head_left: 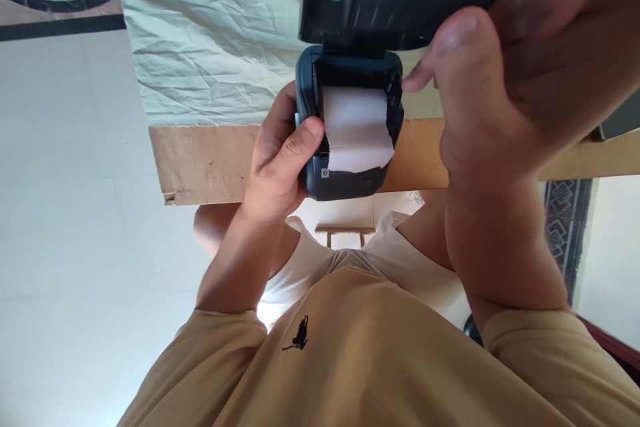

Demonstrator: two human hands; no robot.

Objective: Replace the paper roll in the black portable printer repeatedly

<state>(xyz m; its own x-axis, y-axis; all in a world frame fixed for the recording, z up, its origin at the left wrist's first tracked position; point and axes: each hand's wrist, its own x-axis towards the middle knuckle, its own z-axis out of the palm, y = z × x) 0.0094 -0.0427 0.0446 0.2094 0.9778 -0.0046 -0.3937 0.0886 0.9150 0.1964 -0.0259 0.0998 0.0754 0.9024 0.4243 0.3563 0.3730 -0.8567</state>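
A small dark portable printer [345,183] sits in my left hand [280,153], its lid open. The thumb of that hand lies over the left rim, and its fingers wrap behind the body. Inside the printer, a white paper roll [357,120] shows, with its loose, ragged end hanging toward the front edge. The raised black lid [420,0] looms large at the top, near the camera and cut off by the frame. My right hand [520,47], also large and partly smeared, is closed at the lid's right end. One of its fingertips reaches the printer's right rim.
A pale green cloth [210,40] covers much of the wooden table [205,163], whose bare front edge lies beneath the printer. A dark object [623,117] shows at the far right. My knees are under the table, near a small wooden stool or rack [345,231].
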